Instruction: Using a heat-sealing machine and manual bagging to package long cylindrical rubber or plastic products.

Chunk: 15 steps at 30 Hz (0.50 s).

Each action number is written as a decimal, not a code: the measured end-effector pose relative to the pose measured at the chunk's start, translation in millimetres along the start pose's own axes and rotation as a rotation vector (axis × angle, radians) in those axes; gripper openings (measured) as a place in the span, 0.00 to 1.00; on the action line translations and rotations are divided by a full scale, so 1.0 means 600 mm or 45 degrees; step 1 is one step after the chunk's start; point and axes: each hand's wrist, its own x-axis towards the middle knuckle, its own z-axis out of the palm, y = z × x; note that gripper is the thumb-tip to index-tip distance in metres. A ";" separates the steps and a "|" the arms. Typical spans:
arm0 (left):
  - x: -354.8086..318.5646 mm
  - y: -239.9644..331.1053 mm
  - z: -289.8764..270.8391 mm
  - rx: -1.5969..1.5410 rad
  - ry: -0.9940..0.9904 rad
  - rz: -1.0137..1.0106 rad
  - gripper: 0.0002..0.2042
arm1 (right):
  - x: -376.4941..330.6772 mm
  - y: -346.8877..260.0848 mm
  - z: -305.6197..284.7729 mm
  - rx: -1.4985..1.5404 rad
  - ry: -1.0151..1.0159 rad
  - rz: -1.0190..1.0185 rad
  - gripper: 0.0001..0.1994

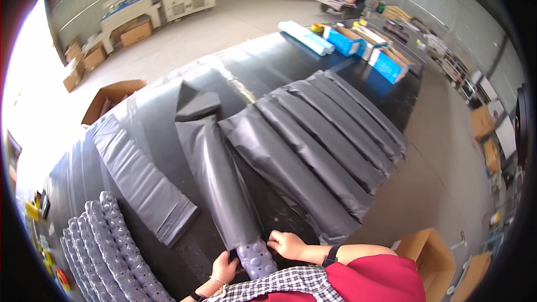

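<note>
A dark grey plastic bag (221, 182) lies lengthwise before me on the black table. From its near mouth sticks out a rolled, grey-purple bumpy mat (257, 259), most of it hidden inside. My left hand (225, 268) is closed on the bag's edge at the left of the mouth. On the other side, my right hand (287, 245) pinches at the right edge of the mouth. Several filled grey bags (313, 151) lie side by side to the right. At left is a stack of flat grey bags (142, 176), with several bare rolled mats (109, 251) nearer me.
The black table (151, 100) carries blue-and-white boxes (389, 66) and pale blue rolls (306, 38) at its far end. Cardboard boxes stand beyond its left edge (112, 98) and by my right side (428, 257). Two people (362, 0) are at the far back.
</note>
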 end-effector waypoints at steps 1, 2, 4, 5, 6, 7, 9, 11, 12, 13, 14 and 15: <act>-0.034 0.008 0.013 -0.537 -0.154 -0.161 0.07 | -0.040 0.012 -0.001 -0.033 -0.070 -0.027 0.11; -0.043 -0.025 0.011 -0.012 -0.261 0.056 0.10 | -0.073 0.022 -0.005 -0.065 -0.144 -0.057 0.11; -0.031 -0.154 0.018 -0.042 -0.484 0.065 0.14 | -0.121 0.030 -0.024 -0.079 -0.332 0.053 0.13; -0.047 -0.151 0.020 -0.265 -0.589 -0.141 0.17 | -0.136 0.033 -0.033 -0.137 -0.430 0.107 0.14; -0.047 -0.173 0.030 -0.372 -0.564 -0.109 0.19 | -0.151 0.034 -0.038 -0.135 -0.421 0.104 0.14; -0.038 -0.184 0.040 -0.262 -0.508 -0.018 0.20 | -0.166 0.032 -0.043 -0.175 -0.374 0.200 0.14; -0.052 -0.082 0.059 0.245 -0.334 0.073 0.24 | -0.201 0.026 -0.056 -0.282 -0.204 0.272 0.14; -0.052 -0.069 0.078 0.212 -0.116 0.260 0.25 | -0.225 0.033 -0.060 -0.178 -0.361 0.177 0.14; -0.048 -0.067 0.087 0.231 -0.062 0.266 0.24 | -0.234 0.040 -0.057 -0.070 -0.511 0.094 0.14; -0.021 -0.103 0.091 0.313 -0.092 0.330 0.18 | -0.244 0.052 -0.043 0.092 -0.614 0.002 0.12; -0.040 -0.048 0.101 0.343 -0.129 0.277 0.17 | -0.246 0.086 -0.014 0.112 -0.762 0.056 0.14; -0.043 -0.038 0.106 0.354 -0.142 0.252 0.16 | -0.247 0.105 0.018 0.253 -0.751 -0.007 0.16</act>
